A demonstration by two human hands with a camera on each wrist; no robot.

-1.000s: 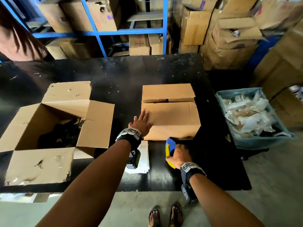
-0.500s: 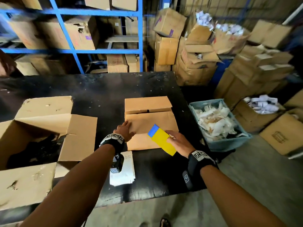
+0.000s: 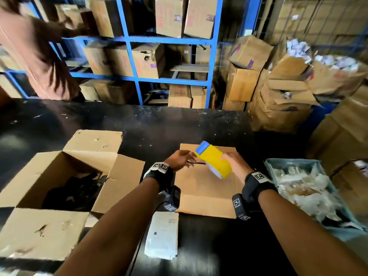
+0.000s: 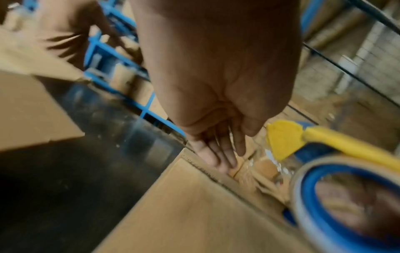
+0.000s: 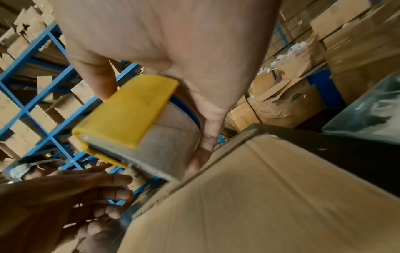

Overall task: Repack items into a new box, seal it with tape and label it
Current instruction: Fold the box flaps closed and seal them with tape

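Observation:
A closed cardboard box (image 3: 205, 192) lies on the black table (image 3: 159, 124), its top flaps meeting in a seam. My right hand (image 3: 233, 163) grips a yellow and blue tape dispenser (image 3: 214, 159) above the box's far half. The tape roll (image 4: 346, 196) shows in the left wrist view. My left hand (image 3: 182, 159) hovers at the dispenser's front end, fingers straight and holding nothing. In the right wrist view the dispenser (image 5: 129, 116) points toward the left hand (image 5: 75, 196), with the box (image 5: 270, 196) below it. An open box (image 3: 59, 176) on the left holds dark items (image 3: 75, 190).
White sheets (image 3: 162, 236) lie at the table's near edge. A blue bin (image 3: 268, 166) of white packets stands right of the table. Blue shelving (image 3: 171, 39) and stacked cartons (image 3: 278, 96) fill the back. Another person's sleeve (image 3: 39, 62) is at far left.
My right hand lifted the tape dispenser from the table's near edge to above the box. My left hand left the box's near-left corner and moved up to the dispenser's front.

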